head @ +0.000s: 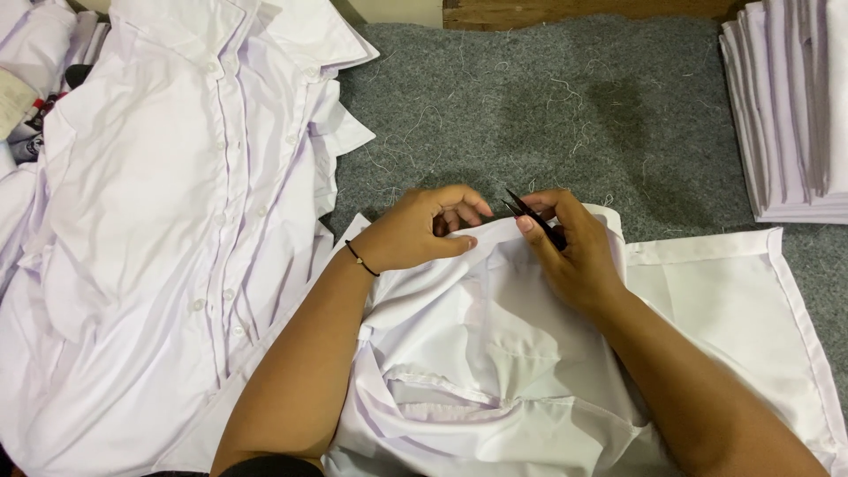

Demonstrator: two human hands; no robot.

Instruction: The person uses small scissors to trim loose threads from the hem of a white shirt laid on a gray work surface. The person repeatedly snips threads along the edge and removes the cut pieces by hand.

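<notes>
A white shirt (495, 353) lies crumpled in front of me on the grey felt table (548, 106). My left hand (420, 230) pinches the shirt's far hem edge, fingers curled over the fold, with a thin black band on the wrist. My right hand (570, 247) grips the same edge just to the right and holds small black thread snips (530, 216), tips pointing up and left toward the gap between my hands. One flat panel of the shirt spreads out to the right.
A pile of white buttoned shirts (177, 221) covers the left side. Folded white garments (791, 106) are stacked at the far right. Loose threads litter the felt beyond my hands. A wooden edge (574, 11) runs along the back.
</notes>
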